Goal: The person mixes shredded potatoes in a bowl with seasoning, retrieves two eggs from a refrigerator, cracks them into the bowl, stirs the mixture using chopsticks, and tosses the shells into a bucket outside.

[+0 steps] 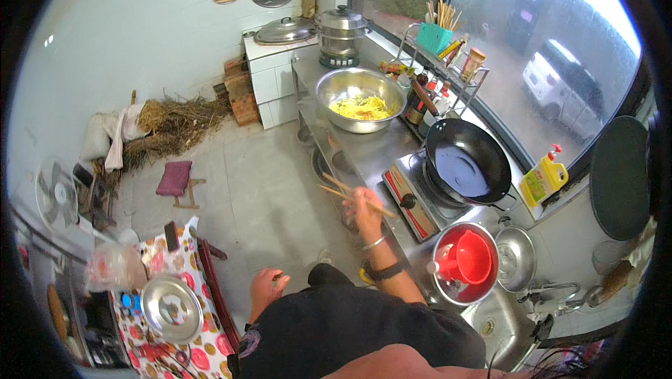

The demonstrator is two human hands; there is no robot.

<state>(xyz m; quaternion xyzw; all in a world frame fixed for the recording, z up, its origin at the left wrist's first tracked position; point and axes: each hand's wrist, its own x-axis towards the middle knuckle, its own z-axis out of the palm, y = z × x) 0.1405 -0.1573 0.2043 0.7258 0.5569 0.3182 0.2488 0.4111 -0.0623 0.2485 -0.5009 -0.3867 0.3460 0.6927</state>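
My right hand grips a pair of wooden chopsticks, held beside the front edge of the steel counter. Close to it is a portable gas stove with a black wok on top; a little dark-looking liquid seems to lie in the wok's bottom. Farther along the counter stands a large steel basin with yellow shredded food in it. My left hand hangs low at my side over the floor, fingers loosely bent, with nothing visibly held.
Right of the stove sit a basin with a red plastic scoop, a steel bowl and the sink. Sauce bottles and a rack line the window. Behind my left side is a table with a flowered cloth; a stool stands beyond.
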